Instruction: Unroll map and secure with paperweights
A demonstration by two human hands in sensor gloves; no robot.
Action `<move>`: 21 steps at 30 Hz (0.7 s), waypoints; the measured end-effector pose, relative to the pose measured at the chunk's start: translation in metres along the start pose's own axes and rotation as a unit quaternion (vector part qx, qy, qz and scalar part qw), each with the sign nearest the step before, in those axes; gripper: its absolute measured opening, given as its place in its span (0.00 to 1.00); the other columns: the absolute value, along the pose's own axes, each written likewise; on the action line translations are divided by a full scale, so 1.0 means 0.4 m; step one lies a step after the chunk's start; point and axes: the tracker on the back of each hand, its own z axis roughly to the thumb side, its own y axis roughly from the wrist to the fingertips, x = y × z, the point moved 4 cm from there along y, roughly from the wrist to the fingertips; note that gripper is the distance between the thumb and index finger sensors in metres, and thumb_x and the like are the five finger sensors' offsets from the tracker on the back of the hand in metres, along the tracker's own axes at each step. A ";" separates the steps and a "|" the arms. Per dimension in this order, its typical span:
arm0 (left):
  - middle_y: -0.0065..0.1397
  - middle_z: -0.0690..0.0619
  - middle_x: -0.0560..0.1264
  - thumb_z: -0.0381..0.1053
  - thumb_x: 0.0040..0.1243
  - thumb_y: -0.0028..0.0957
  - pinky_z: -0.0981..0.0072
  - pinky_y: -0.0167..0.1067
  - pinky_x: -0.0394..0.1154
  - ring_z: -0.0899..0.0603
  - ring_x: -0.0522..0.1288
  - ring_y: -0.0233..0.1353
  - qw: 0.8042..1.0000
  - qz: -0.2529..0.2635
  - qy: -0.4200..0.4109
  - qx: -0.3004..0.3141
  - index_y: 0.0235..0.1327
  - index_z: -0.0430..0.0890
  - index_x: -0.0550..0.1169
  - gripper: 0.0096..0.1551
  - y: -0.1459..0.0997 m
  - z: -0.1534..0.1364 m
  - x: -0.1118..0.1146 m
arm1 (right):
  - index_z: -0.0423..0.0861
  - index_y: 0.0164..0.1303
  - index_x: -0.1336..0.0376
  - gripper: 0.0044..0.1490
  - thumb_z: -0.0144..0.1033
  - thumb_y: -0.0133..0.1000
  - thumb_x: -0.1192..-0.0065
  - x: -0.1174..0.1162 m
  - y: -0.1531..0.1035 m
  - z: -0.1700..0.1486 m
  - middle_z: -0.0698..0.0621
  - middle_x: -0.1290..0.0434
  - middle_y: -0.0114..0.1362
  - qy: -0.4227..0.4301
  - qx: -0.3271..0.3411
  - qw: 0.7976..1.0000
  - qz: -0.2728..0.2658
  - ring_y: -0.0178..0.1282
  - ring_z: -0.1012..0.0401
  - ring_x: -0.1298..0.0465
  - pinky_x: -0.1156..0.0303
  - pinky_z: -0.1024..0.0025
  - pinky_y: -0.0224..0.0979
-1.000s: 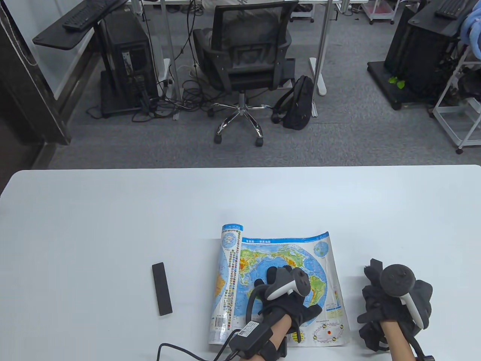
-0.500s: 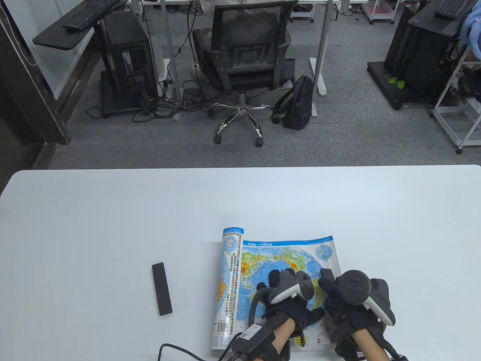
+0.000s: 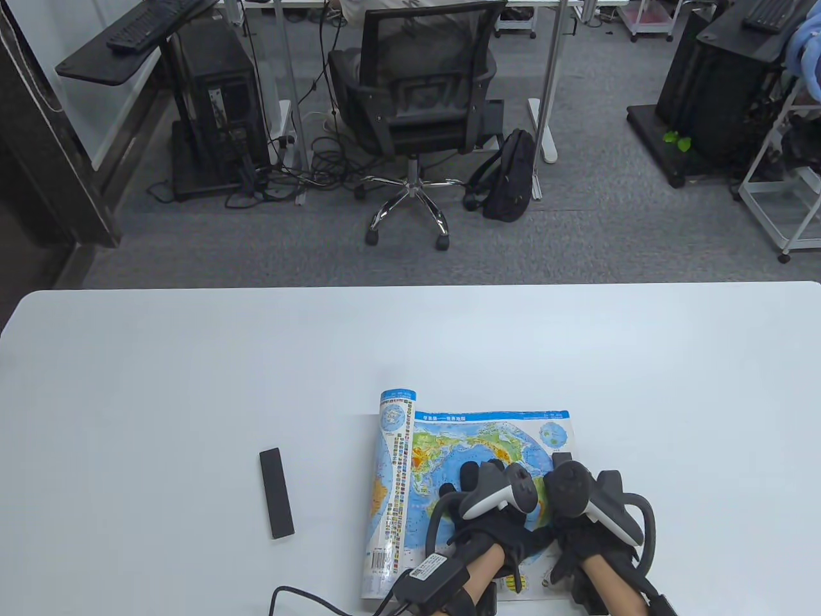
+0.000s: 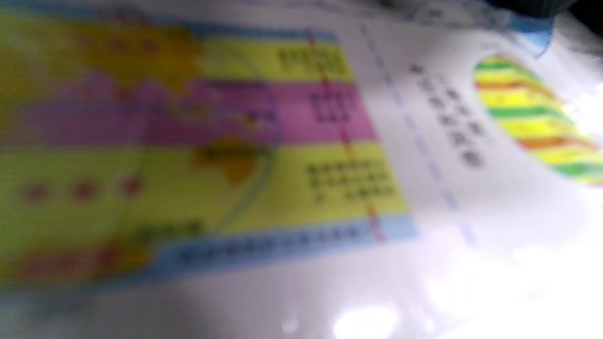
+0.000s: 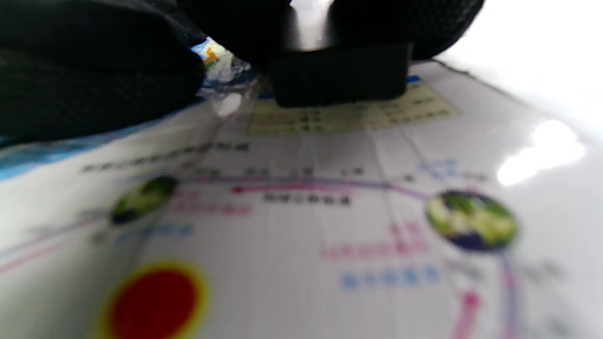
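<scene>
The map (image 3: 449, 449) lies near the front edge of the table (image 3: 192, 359), partly unrolled. Its left part is curled into a roll (image 3: 392, 462), and its right part is spread flat.

The left hand (image 3: 490, 507) rests flat on the middle of the map, fingers spread, gripping nothing. The right hand (image 3: 587, 513) sits at the map's right edge. In the right wrist view a dark rectangular block (image 5: 339, 80), judged to be a paperweight, sits on the sheet between its fingers (image 5: 94, 61). Whether the fingers hold it or merely flank it cannot be told.

A second paperweight (image 3: 276, 493) lies on the table, left of the roll and apart from it.

Procedure, as judged:
- Seat the block fully on the right margin before release.
- Keep the left palm's downward pressure, since the sheet appears springy and likely to recurl.

Materials: the map is glossy paper, showing glare patches and dense colour printing. The paperweights are matte black bars with square edges. The table is smooth and white.
</scene>
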 end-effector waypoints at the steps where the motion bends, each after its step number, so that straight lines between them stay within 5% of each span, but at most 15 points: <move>1: 0.69 0.50 0.11 0.83 0.30 0.51 0.25 0.53 0.23 0.32 0.12 0.67 1.000 0.000 0.000 0.000 0.64 0.68 0.21 0.51 0.000 0.000 0.000 | 0.45 0.72 0.44 0.33 0.25 0.56 0.37 0.001 0.004 0.000 0.28 0.49 0.78 0.001 -0.001 1.000 -0.001 0.62 0.35 0.37 0.26 0.50 0.60; 13: 0.70 0.50 0.12 0.82 0.31 0.52 0.26 0.53 0.23 0.32 0.13 0.67 1.000 0.004 -0.003 0.010 0.65 0.67 0.22 0.51 -0.002 -0.001 -0.003 | 0.45 0.72 0.45 0.32 0.25 0.57 0.39 -0.001 0.021 0.007 0.27 0.50 0.78 -0.007 -0.013 1.000 0.006 0.61 0.34 0.37 0.28 0.50 0.60; 21: 0.75 0.47 0.19 0.77 0.38 0.54 0.32 0.63 0.29 0.33 0.22 0.74 0.997 0.052 0.027 0.041 0.69 0.65 0.27 0.49 -0.038 -0.035 -0.026 | 0.45 0.72 0.46 0.32 0.25 0.57 0.39 -0.003 0.021 0.006 0.27 0.51 0.78 -0.002 -0.013 1.000 0.012 0.61 0.34 0.38 0.28 0.50 0.61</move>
